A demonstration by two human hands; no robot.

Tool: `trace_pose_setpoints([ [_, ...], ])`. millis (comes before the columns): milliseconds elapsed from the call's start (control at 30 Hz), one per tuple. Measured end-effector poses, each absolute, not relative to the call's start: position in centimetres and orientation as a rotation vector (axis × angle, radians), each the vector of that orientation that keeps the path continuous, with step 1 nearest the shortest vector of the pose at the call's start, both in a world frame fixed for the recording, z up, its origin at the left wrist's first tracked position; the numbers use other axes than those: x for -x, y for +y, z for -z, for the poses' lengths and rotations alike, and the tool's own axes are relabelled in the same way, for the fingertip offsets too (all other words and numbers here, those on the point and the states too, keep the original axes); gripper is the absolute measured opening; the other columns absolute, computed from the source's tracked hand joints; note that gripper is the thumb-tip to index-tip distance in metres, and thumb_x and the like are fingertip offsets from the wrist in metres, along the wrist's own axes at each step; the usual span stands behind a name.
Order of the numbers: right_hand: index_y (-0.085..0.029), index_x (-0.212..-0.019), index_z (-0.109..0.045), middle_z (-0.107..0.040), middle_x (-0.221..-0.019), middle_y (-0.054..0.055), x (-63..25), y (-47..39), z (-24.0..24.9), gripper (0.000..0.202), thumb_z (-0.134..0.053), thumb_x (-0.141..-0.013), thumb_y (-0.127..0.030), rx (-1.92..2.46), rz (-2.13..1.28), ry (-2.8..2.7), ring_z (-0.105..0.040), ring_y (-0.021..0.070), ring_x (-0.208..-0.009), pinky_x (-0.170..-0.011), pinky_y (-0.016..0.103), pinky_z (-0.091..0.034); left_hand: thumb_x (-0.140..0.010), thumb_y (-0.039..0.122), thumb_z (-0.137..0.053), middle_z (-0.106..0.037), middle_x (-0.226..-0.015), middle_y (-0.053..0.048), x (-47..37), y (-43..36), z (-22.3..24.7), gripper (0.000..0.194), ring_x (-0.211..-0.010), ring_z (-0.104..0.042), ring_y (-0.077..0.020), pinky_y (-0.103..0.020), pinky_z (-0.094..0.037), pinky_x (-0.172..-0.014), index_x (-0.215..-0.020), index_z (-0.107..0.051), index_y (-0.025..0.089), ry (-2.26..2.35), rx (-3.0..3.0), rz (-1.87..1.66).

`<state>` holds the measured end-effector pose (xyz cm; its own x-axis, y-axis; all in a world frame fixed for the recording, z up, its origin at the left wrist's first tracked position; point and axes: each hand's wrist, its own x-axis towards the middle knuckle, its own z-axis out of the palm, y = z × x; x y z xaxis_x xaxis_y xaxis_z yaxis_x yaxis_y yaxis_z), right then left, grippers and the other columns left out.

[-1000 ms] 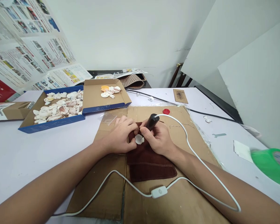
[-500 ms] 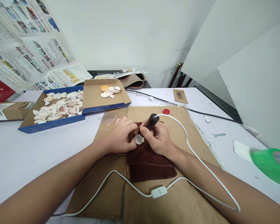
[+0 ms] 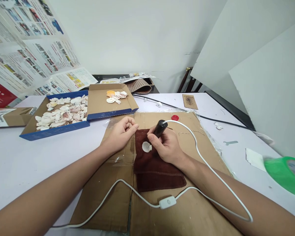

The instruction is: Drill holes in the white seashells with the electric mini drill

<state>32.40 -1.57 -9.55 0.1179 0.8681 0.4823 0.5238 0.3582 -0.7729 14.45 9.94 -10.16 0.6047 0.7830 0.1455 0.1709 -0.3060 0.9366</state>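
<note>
My right hand (image 3: 166,142) is closed around a black pen-like electric drill (image 3: 160,128) with a white cord leaving its top. The thin bit points down at the edge of a small white seashell (image 3: 146,147), seemingly touching it. That shell lies hollow side up on a folded dark brown cloth (image 3: 159,167), and no finger holds it down. Left of the cloth, my left hand (image 3: 121,134) rests above the cardboard, thumb against curled fingers, with nothing visible in them. The cord's white inline switch (image 3: 167,202) lies below the cloth.
A blue box (image 3: 56,131) full of shells stands at the left, with several more on its open lid (image 3: 100,98). Cardboard (image 3: 152,213) covers the middle. A red cap (image 3: 175,117), small wrench (image 3: 230,143) and green tape roll (image 3: 282,172) lie right; the cord loops over my right forearm.
My left hand has let go of the shell and moved left and slightly up, off the cloth. My right hand, the drill and the shell stay nearly where they were.
</note>
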Motion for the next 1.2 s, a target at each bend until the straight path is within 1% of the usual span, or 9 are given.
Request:
trace_pose_setpoints([
  [200,-0.022,-0.080,-0.060,-0.048,-0.063,-0.005,-32.4,-1.5,9.5,0.029,-0.064,-0.100,-0.044,1.289,-0.422,-1.539,-0.046,0.0133,-0.057,-0.059,0.029,-0.040,-0.102,0.047,-0.055,-0.057,-0.066,0.005,-14.5,9.8,10.3,0.027,-0.062,-0.051,-0.0149,-0.029,-0.038,-0.064,-0.091,-0.051,0.023,0.724,-1.947,-0.661],
  [367,-0.023,-0.074,-0.054,-0.050,-0.063,-0.004,-32.4,-1.5,9.6,0.034,-0.063,-0.100,-0.044,1.299,-0.414,-1.538,-0.047,0.0136,-0.058,-0.060,0.030,-0.040,-0.107,0.047,-0.044,-0.054,-0.066,0.003,-14.1,9.4,9.4,0.040,-0.063,-0.049,-0.0159,-0.031,-0.037,-0.065,-0.075,-0.047,0.023,0.751,-2.146,-0.709],
  [467,-0.023,-0.074,-0.052,-0.050,-0.063,-0.004,-32.5,-1.5,9.6,0.036,-0.064,-0.100,-0.045,1.302,-0.416,-1.539,-0.046,0.0137,-0.058,-0.060,0.030,-0.040,-0.107,0.040,-0.042,-0.050,-0.063,0.002,-13.8,9.2,9.2,0.044,-0.063,-0.048,-0.0159,-0.032,-0.036,-0.066,-0.067,-0.040,0.023,0.651,-2.290,-0.746],
  [567,-0.023,-0.076,-0.054,-0.050,-0.062,-0.004,-32.5,-1.5,9.6,0.034,-0.064,-0.100,-0.044,1.291,-0.420,-1.540,-0.046,0.0136,-0.058,-0.060,0.030,-0.040,-0.101,0.029,-0.050,-0.056,-0.067,0.001,-13.8,9.1,9.3,0.033,-0.068,-0.051,-0.0165,-0.032,-0.038,-0.071,-0.069,-0.048,0.021,0.384,-2.444,-0.756],
  [633,-0.023,-0.077,-0.055,-0.050,-0.062,-0.004,-32.5,-1.5,9.6,0.033,-0.063,-0.100,-0.044,1.289,-0.428,-1.544,-0.046,0.0135,-0.058,-0.059,0.030,-0.040,-0.095,0.021,-0.054,-0.064,-0.076,-0.001,-13.8,9.0,9.6,0.021,-0.076,-0.056,-0.0177,-0.033,-0.041,-0.078,-0.074,-0.056,0.020,0.206,-2.513,-0.720],
  [700,-0.023,-0.077,-0.057,-0.051,-0.062,-0.004,-32.6,-1.5,9.6,0.032,-0.063,-0.100,-0.045,1.291,-0.432,-1.552,-0.047,0.0136,-0.058,-0.059,0.030,-0.040,-0.090,0.017,-0.055,-0.067,-0.083,-0.003,-14.0,9.0,9.8,0.015,-0.082,-0.058,-0.0189,-0.034,-0.042,-0.081,-0.076,-0.059,0.020,0.130,-2.553,-0.692],
  [767,-0.022,-0.080,-0.060,-0.052,-0.063,-0.004,-32.6,-1.5,9.7,0.031,-0.063,-0.101,-0.045,1.289,-0.429,-1.557,-0.048,0.0139,-0.058,-0.060,0.030,-0.041,-0.087,0.017,-0.055,-0.065,-0.081,-0.003,-14.1,9.1,9.9,0.015,-0.080,-0.057,-0.0186,-0.034,-0.040,-0.078,-0.072,-0.056,0.020,0.132,-2.567,-0.679],
  [933,-0.021,-0.082,-0.063,-0.055,-0.064,-0.003,-32.6,-1.5,9.7,0.030,-0.064,-0.100,-0.045,1.299,-0.414,-1.558,-0.050,0.0145,-0.059,-0.061,0.031,-0.042,-0.085,0.016,-0.055,-0.049,-0.057,0.005,-14.2,9.1,10.2,0.028,-0.058,-0.043,-0.0129,-0.033,-0.033,-0.068,-0.063,-0.038,0.020,0.132,-2.537,-0.656],
  [1200,-0.021,-0.084,-0.065,-0.055,-0.063,-0.004,-32.6,-1.5,9.6,0.027,-0.064,-0.100,-0.043,1.291,-0.437,-1.554,-0.050,0.0145,-0.058,-0.061,0.030,-0.043,-0.091,0.018,-0.055,-0.048,-0.056,0.005,-14.3,9.0,10.2,0.033,-0.058,-0.043,-0.0131,-0.032,-0.034,-0.068,-0.063,-0.038,0.021,0.136,-2.559,-0.635],
])
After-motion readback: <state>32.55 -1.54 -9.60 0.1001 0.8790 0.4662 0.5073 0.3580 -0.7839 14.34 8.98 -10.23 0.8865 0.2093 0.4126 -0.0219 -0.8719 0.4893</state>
